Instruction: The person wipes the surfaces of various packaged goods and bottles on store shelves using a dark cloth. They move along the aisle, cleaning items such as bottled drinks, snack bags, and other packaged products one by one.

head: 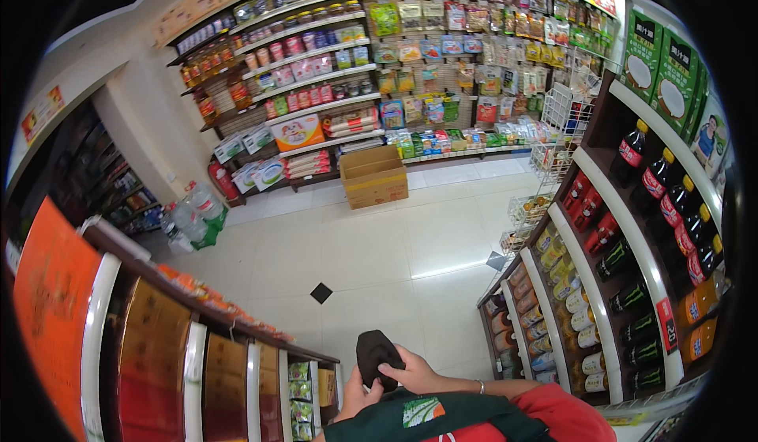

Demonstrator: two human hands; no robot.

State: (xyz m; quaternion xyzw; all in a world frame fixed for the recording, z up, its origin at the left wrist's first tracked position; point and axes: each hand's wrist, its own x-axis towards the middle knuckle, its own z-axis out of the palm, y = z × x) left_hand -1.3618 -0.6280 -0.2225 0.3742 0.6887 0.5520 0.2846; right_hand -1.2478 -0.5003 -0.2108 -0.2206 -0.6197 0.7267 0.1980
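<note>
A dark brown or black cloth item (376,353), folded or bunched, is held in front of my body at the lower middle. My left hand (355,396) grips its lower left edge, with the thumb on it. My right hand (414,374) holds its right side, the thumb pressed on its front. Just below the hands lies the dark green apron (474,412) with a printed patch, over a red shirt. What the cloth item is exactly, I cannot tell.
Shelves of drinks (592,246) rise at right, boxed goods (154,335) at left. Across the tiled floor (367,252), an open cardboard box (376,184) stands before snack shelves. Wire baskets (556,140), large water bottles (192,220) and a fire extinguisher (222,178) stand farther off.
</note>
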